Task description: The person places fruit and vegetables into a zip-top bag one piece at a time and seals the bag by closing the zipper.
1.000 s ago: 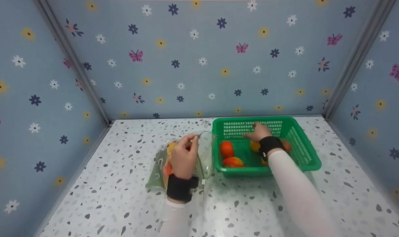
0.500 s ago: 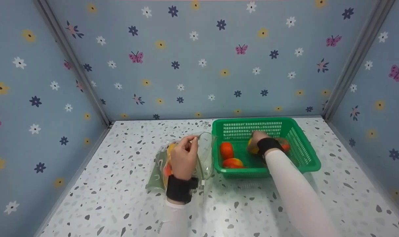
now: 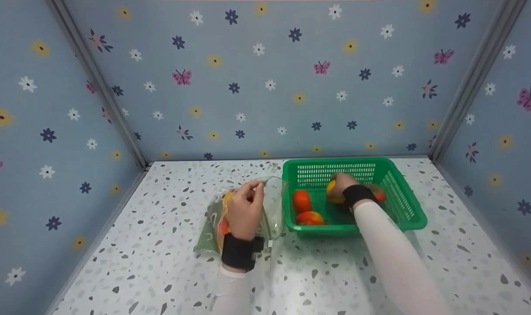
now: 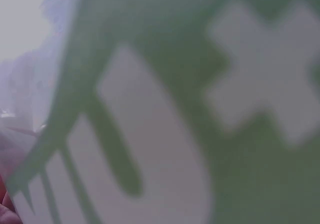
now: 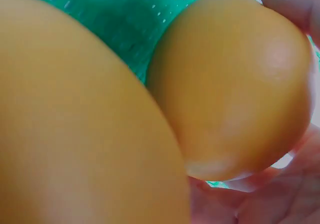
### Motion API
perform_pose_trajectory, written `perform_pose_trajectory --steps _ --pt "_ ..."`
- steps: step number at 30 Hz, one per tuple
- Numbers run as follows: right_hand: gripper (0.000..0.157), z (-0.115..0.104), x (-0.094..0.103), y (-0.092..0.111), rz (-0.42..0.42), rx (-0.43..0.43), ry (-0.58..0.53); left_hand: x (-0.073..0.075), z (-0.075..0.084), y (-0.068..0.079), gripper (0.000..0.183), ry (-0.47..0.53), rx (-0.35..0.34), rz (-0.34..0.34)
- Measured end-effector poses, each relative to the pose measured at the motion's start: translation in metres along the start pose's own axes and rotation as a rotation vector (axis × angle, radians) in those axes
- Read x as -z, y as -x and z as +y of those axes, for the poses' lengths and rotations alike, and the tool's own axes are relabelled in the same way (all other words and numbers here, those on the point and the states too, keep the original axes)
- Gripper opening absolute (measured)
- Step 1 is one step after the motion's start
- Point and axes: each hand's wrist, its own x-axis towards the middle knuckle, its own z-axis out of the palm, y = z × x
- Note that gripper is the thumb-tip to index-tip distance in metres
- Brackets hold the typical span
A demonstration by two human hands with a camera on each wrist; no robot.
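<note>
My left hand [image 3: 244, 210] pinches the upper edge of a clear plastic bag [image 3: 275, 210] with green print, holding its mouth up beside the basket. Yellow and red-orange items show inside it. The left wrist view is filled by the bag's blurred green-and-white print [image 4: 160, 14]. Inside the green basket [image 3: 396, 192], my right hand [image 3: 346, 183] grips a smooth, round yellow-orange fruit [image 5: 230, 84], fingers and thumb curled around it. A second yellow-orange fruit [image 5: 75, 124] looms close in the right wrist view, partly covering the held one.
At the basket's left side lie an orange-red round fruit [image 3: 302, 201] and a red-and-yellow fruit [image 3: 310, 218]. Another red-orange fruit [image 3: 378, 194] sits right of my right wrist. Patterned blue walls [image 3: 265, 100] enclose the speckled tabletop [image 3: 169, 210] on three sides.
My right hand has lowered into the basket, and its fingers have curled round the yellow-orange fruit, which has shifted slightly left. The left hand and the bag have stayed in place.
</note>
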Motion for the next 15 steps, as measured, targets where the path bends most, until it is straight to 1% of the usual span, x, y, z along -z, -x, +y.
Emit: perform_pose_trajectory --steps 7,10,15 --pt "0.068 -0.0011 -0.0003 0.0008 0.061 0.041 -0.068 -0.0002 -0.0017 0.0 0.013 0.016 -0.014 0.009" --pt "0.068 -0.0027 0.002 0.0007 0.093 0.06 -0.113 0.0002 -0.0012 -0.0007 0.013 0.016 -0.016 0.011" --pt "0.068 -0.0074 0.0069 0.0045 0.142 0.088 -0.156 0.0007 -0.0019 -0.0007 0.013 0.014 -0.013 0.016"
